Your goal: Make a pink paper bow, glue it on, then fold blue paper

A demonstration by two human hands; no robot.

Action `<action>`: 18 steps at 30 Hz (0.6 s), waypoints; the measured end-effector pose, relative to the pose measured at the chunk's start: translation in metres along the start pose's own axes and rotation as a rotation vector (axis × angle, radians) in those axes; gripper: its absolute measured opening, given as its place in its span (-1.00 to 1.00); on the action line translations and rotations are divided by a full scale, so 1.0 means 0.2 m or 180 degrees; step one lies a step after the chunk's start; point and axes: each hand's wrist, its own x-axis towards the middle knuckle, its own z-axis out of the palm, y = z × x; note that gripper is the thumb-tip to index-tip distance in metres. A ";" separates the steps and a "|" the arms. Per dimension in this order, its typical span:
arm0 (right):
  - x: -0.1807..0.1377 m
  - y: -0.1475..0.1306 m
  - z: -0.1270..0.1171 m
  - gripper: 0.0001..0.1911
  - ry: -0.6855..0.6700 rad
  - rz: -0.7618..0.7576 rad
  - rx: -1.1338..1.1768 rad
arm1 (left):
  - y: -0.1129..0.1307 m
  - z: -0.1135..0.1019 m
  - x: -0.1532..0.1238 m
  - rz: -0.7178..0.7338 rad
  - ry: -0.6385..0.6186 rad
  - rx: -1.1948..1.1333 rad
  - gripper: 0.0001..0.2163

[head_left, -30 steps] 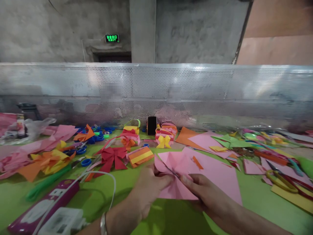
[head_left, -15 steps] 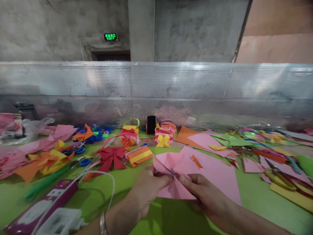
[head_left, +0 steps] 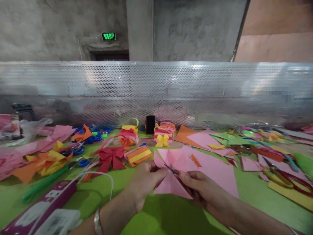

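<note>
The left hand [head_left: 144, 180] and right hand [head_left: 203, 190] both pinch the folded pink paper [head_left: 171, 184] at its centre, over the desk [head_left: 251, 199]. Hold each grip firm; align edges before pressing the crease

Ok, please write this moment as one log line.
left hand: pinching pink paper | right hand: pinching pink paper | under: green table

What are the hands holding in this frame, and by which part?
Both hold the folded pink paper. The left hand pinches its left side at the central crease, and the right hand pinches the right side there.
</note>
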 end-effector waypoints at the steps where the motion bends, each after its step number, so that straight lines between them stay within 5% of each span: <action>1: 0.00 -0.01 -0.01 -0.45 -0.0135 0.0057 0.0045 | 0.00 -0.01 0.01 -0.0013 0.0053 0.0088 -0.91; 7: -0.01 -0.07 -0.12 -0.55 -0.0331 0.0653 -0.0037 | 0.01 -0.08 0.08 0.0299 0.0623 -0.0022 -0.91; 13: -0.06 -0.11 -0.13 -0.55 0.0182 -0.0255 0.0209 | 0.02 -0.06 0.08 0.0567 0.0995 -0.0531 -0.96; 18: -0.11 -0.07 0.02 -0.41 -0.0702 -0.0201 -0.0244 | 0.00 0.00 0.04 0.0469 0.0883 -0.0848 -0.94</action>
